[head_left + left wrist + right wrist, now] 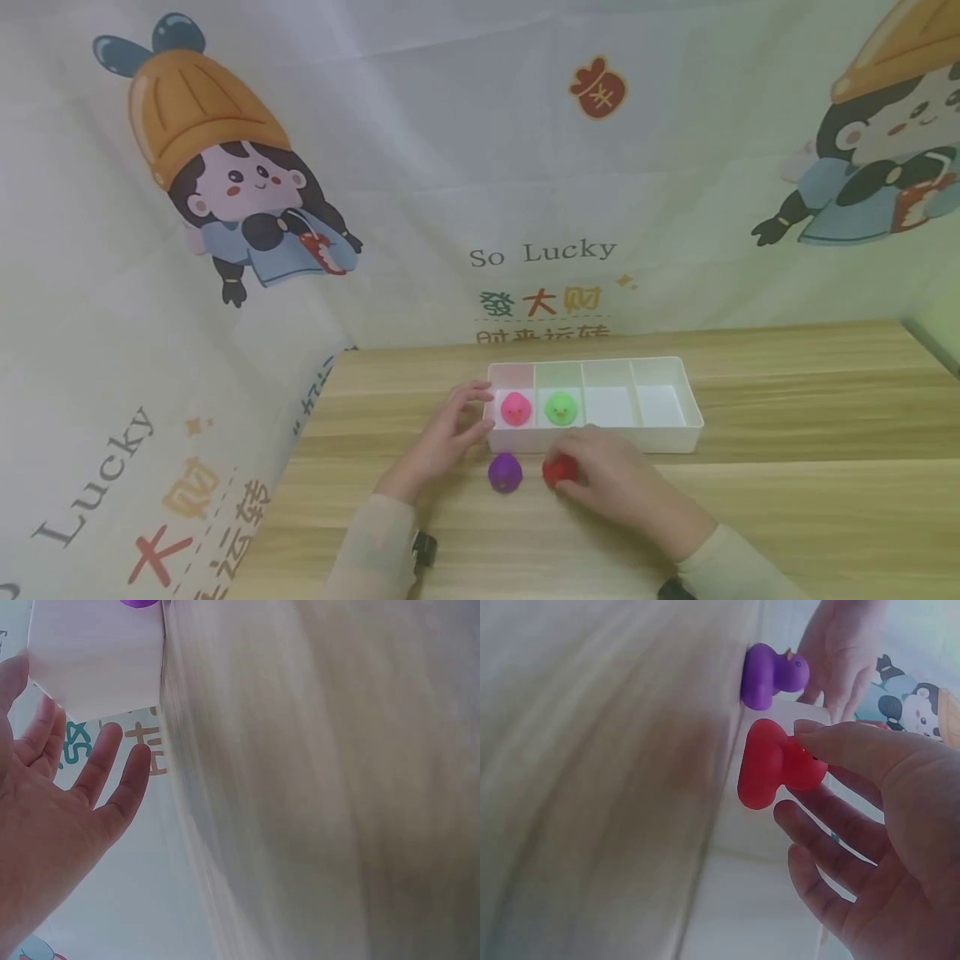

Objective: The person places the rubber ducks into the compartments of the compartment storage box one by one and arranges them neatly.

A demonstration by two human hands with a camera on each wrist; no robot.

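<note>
A white tray (592,440) with a row of compartments stands on the table. A pink rubber duck (516,409) sits in its leftmost compartment and a green rubber duck (561,408) in the one beside it. My left hand (450,427) rests at the tray's left end, thumb near the front corner, fingers loosely spread. In front of the tray, my right hand (611,475) pinches a red rubber duck (763,769) by its head between thumb and fingers. Whether the duck's base touches the table is unclear. A purple rubber duck (505,473) stands to its left.
The two right-hand compartments (633,407) of the tray hold nothing. Wood-grain table (810,500) surrounds the tray. A printed cloth (420,167) with cartoon figures and lettering hangs behind the table and down its left side.
</note>
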